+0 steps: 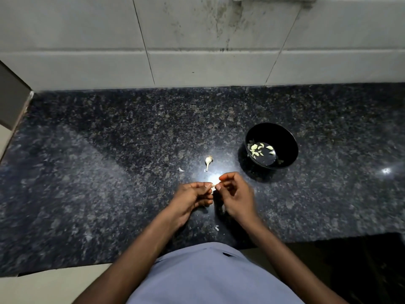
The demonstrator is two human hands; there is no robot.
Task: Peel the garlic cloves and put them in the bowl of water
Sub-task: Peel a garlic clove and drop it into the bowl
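Observation:
Both hands meet over the middle of the dark granite counter [109,172]. A small pale garlic clove [214,185] sits between them. My left hand [192,197] pinches its left end and my right hand [235,194] pinches its right end with thumb and fingertips. Most of the clove is hidden by the fingers. A black bowl [285,139] of water stands to the right and a little farther away, with several peeled cloves [257,149] floating in it. The leftover garlic stem [208,161] lies just beyond my hands.
Small bits of white garlic skin lie on the counter, one [181,170] left of the stem and one [217,227] near the front edge. A tiled wall [197,62] runs along the back. The counter's front edge is close to my body.

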